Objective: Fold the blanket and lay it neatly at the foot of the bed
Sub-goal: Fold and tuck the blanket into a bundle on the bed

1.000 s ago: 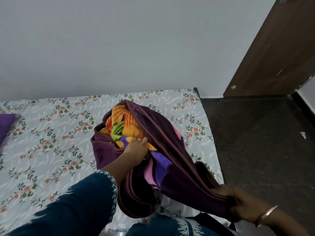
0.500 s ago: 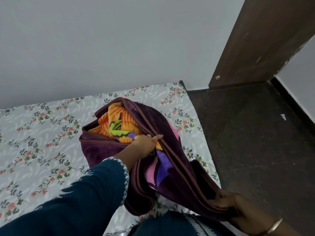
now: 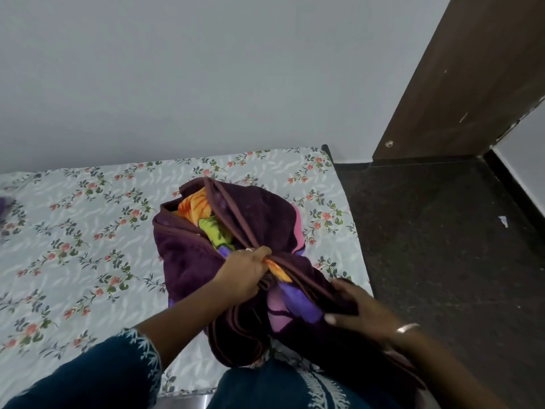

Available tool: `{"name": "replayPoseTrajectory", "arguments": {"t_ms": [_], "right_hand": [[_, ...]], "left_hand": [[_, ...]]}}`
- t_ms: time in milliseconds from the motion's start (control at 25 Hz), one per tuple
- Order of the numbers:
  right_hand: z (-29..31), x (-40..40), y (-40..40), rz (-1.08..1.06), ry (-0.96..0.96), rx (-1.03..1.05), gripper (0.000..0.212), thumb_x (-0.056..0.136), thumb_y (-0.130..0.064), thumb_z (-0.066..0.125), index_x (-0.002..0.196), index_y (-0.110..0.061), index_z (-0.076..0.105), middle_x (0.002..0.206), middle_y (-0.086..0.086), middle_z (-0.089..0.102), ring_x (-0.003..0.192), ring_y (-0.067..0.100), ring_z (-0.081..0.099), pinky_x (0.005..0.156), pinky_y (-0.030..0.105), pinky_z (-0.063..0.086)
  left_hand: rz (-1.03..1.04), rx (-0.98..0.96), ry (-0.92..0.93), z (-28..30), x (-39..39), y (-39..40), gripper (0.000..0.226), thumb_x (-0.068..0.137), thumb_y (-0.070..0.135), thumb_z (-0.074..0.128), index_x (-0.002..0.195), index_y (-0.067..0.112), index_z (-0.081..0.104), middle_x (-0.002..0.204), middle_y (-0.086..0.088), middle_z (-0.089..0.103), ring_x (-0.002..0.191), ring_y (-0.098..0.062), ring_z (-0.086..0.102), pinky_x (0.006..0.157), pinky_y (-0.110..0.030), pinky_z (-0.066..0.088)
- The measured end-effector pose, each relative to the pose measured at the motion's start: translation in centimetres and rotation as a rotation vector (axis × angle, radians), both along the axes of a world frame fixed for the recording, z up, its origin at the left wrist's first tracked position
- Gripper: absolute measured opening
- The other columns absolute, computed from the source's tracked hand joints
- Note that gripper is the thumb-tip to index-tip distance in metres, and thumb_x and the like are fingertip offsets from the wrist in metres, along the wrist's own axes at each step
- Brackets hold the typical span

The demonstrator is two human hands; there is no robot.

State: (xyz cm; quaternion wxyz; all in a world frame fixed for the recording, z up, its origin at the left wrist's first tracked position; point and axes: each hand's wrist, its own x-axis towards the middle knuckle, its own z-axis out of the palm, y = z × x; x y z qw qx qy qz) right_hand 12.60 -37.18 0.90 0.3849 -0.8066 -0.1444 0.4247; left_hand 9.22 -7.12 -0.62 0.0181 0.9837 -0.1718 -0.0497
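Bunched blanket (image 3: 188, 261) on floral bed (image 3: 73, 231)

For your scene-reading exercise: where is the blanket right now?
In the head view, the blanket lies bunched on the bed's right end, gripped by the left hand and right hand.

A plain pale wall (image 3: 206, 69) fills the upper part of the view; to the right a dark brown wooden door (image 3: 460, 84) stands at an angle, with a small round metal fitting (image 3: 389, 144) low on its face; below it lies a dark speckled floor (image 3: 442, 246), and a small white scrap (image 3: 503, 221) rests on it near the right edge; a black skirting strip (image 3: 513, 184) runs along the base of the right-hand wall; at the far left edge a bit of purple cloth (image 3: 2, 202) shows, too blurred to identify.
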Motion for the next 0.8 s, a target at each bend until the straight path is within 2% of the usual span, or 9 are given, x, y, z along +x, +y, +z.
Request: {"name": "replayPoseTrajectory", "arguments": {"t_ms": [40,120,280,440,520,600,680,760,800], "right_hand": [[0.2,0.7,2.9,0.011,-0.083,0.040,0.104,0.054,-0.066,0.078,0.142,-0.036,0.032,0.140,-0.011,0.038,0.129,0.004,0.039,0.104,0.015,0.036],[0.6,1.7,8.5,0.143,-0.204,0.068,0.111,0.057,-0.057,0.082,0.148,-0.030,0.025,0.145,-0.007,0.033,0.135,0.010,0.033,0.112,0.028,0.030],[-0.4,2.2,13.2,0.451,-0.272,-0.054,0.122,0.052,-0.053,0.086,0.150,-0.030,0.018,0.145,0.001,0.034,0.131,0.019,0.038,0.107,0.027,0.034],[-2.1,2.4,13.2,0.509,-0.191,-0.111,0.103,0.060,-0.048,0.084,0.146,-0.025,0.032,0.141,0.003,0.042,0.130,0.018,0.042,0.104,0.023,0.033],[-2.6,2.4,13.3,0.589,-0.208,-0.147,0.093,0.066,-0.039,0.082,0.145,-0.022,0.035,0.136,0.005,0.046,0.126,0.020,0.046,0.099,0.021,0.034],[-2.8,2.5,13.2,0.597,-0.257,-0.193,0.066,0.072,-0.026,0.076,0.132,-0.018,0.050,0.121,0.009,0.058,0.112,0.025,0.056,0.086,0.022,0.040],[-3.1,2.7,12.4,0.494,-0.225,-0.246,0.035,0.068,-0.024,0.066,0.103,-0.023,0.061,0.097,0.007,0.067,0.095,0.028,0.064,0.072,0.024,0.044],[-4.4,2.8,10.5,0.306,-0.156,-0.298,0.033,0.058,-0.033,0.057,0.090,-0.027,0.061,0.085,0.001,0.066,0.086,0.026,0.065,0.069,0.026,0.046],[-5.3,2.5,9.4,0.242,-0.151,-0.319,0.038,0.058,-0.037,0.055,0.093,-0.026,0.062,0.087,0.001,0.067,0.086,0.026,0.065,0.071,0.028,0.048]], "left_hand": [[-0.024,-0.015,-0.027,0.3,-0.9,-0.9,0.022,0.054,0.009,0.068,0.076,0.009,0.067,0.114,-0.009,0.060,0.069,-0.030,0.062,0.055,-0.037,0.053],[-0.060,-0.038,-0.083,0.8,-2.3,-2.7,0.018,0.058,0.018,0.069,0.076,0.014,0.068,0.108,-0.006,0.061,0.066,-0.025,0.060,0.052,-0.033,0.050],[-0.026,-0.151,-0.143,-0.2,-4.9,-2.5,0.023,0.073,0.034,0.058,0.089,0.020,0.069,0.109,-0.001,0.060,0.069,-0.021,0.060,0.056,-0.030,0.050],[0.028,-0.208,-0.101,-2.3,-7.4,-1.3,0.026,0.067,0.031,0.076,0.092,0.024,0.071,0.123,0.005,0.051,0.078,-0.017,0.062,0.065,-0.026,0.052],[0.046,-0.261,-0.103,-2.7,-7.9,-1.4,0.024,0.074,0.032,0.072,0.097,0.025,0.071,0.132,0.006,0.049,0.089,-0.017,0.063,0.073,-0.026,0.052],[0.130,-0.372,-0.129,-2.9,-7.9,-1.4,0.025,0.079,0.025,0.066,0.104,0.023,0.070,0.140,0.004,0.047,0.107,-0.017,0.059,0.088,-0.026,0.048],[0.380,-0.571,-0.171,-3.2,-7.8,-0.9,0.028,0.077,0.016,0.066,0.104,0.021,0.072,0.139,0.005,0.049,0.115,-0.012,0.056,0.096,-0.018,0.042],[0.838,-0.924,-0.192,-3.2,-7.7,-0.3,0.029,0.079,0.014,0.072,0.107,0.021,0.071,0.128,0.008,0.058,0.111,-0.012,0.060,0.096,-0.017,0.043],[1.099,-1.215,-0.157,-2.8,-7.6,0.1,0.030,0.079,0.015,0.075,0.109,0.019,0.070,0.120,0.004,0.065,0.108,-0.017,0.063,0.095,-0.024,0.046]]}}
